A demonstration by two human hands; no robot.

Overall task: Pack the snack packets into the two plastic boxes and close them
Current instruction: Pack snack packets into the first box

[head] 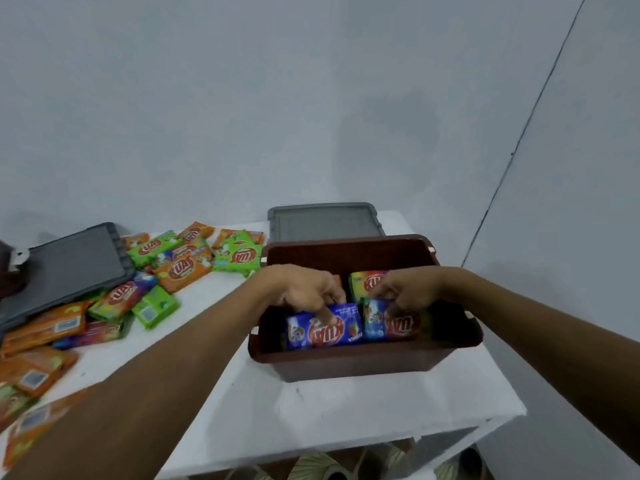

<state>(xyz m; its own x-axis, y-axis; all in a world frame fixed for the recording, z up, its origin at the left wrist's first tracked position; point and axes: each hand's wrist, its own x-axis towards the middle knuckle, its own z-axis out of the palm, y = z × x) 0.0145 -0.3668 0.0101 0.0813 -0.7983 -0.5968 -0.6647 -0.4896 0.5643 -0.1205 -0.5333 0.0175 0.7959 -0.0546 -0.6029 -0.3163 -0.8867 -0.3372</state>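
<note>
Side by side in the open brown box, the left hand pinched one blue packet and the right hand gripped a second blue packet, both set crosswise, with loose packets on the worktop nearer the left.

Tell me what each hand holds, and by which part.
The left hand pinches the left blue packet by its top edge; the right hand grips the right blue packet by its top edge, both inside the brown box.
</note>
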